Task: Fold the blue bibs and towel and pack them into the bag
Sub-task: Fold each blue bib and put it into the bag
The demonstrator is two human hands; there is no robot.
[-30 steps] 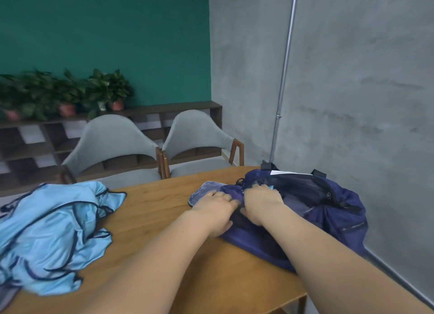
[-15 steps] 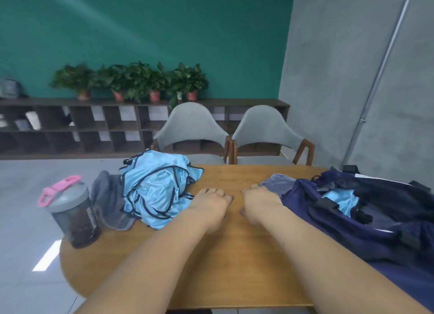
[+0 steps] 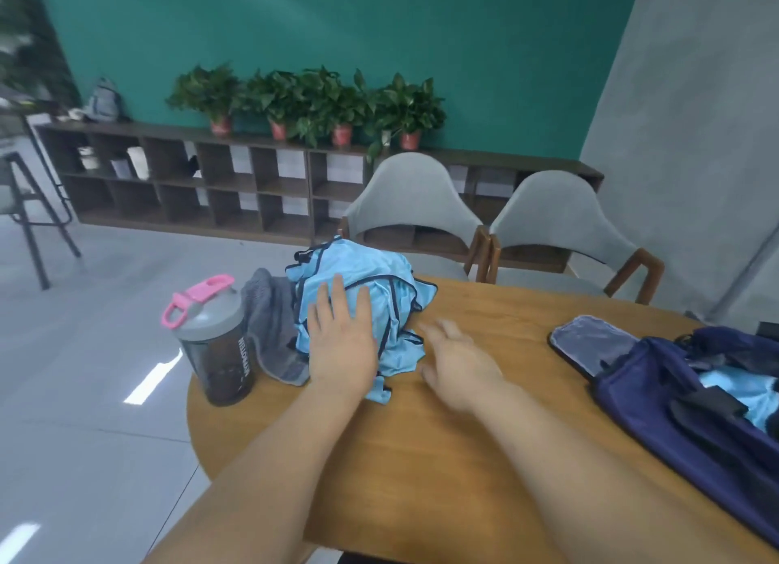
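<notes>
Showing spread hands: left hand [image 3: 343, 344] on bibs [image 3: 381, 274], right hand [image 3: 459, 361] beside; bottle [image 3: 215, 348] lettering blurred.

Office lounge, teal wall [image 3: 379, 28], cubby shelving [image 3: 189, 184], potted plants [image 3: 312, 99], grey chairs [image 3: 409, 201]

Teal wall [image 3: 379, 28], shelving [image 3: 181, 184], seemingly tiled floor [image 3: 84, 374]

With 2 arms outstretched, left hand [image 3: 341, 344] lies flat (palm down), right hand [image 3: 457, 363] relaxed beside it.
</notes>
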